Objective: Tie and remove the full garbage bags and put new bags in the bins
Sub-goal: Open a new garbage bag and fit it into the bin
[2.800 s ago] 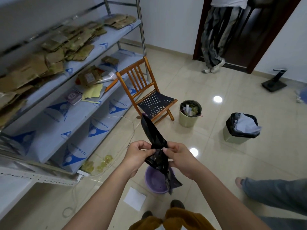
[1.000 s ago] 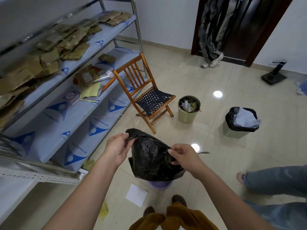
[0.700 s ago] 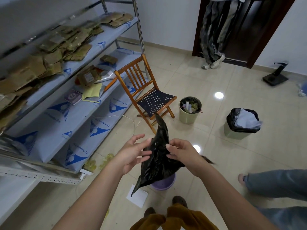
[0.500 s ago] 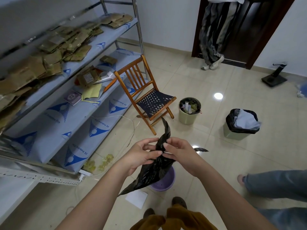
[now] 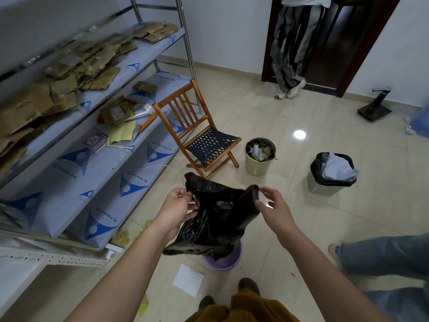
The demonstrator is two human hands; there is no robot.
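A new black garbage bag (image 5: 217,219) hangs spread between my hands, its mouth partly pulled apart. My left hand (image 5: 175,206) pinches its left edge and my right hand (image 5: 272,206) pinches its right edge. Directly below the bag stands a purple bin (image 5: 224,260), mostly hidden by it. Farther off, a round pale green bin (image 5: 258,162) with a dark liner holds paper and scraps. To its right a square pale green bin (image 5: 325,185) has a black bag filled with white paper.
A metal shelf unit (image 5: 76,140) with brown packets runs along the left. A small wooden folding chair (image 5: 202,138) stands by it. A white sheet (image 5: 188,279) lies on the tiles near my feet. One person's legs (image 5: 380,256) are at right, another person (image 5: 292,45) stands in the doorway.
The bag was bunched between my hands held close together; now my hands have moved apart and the bag's mouth is stretched wide over the purple bin.
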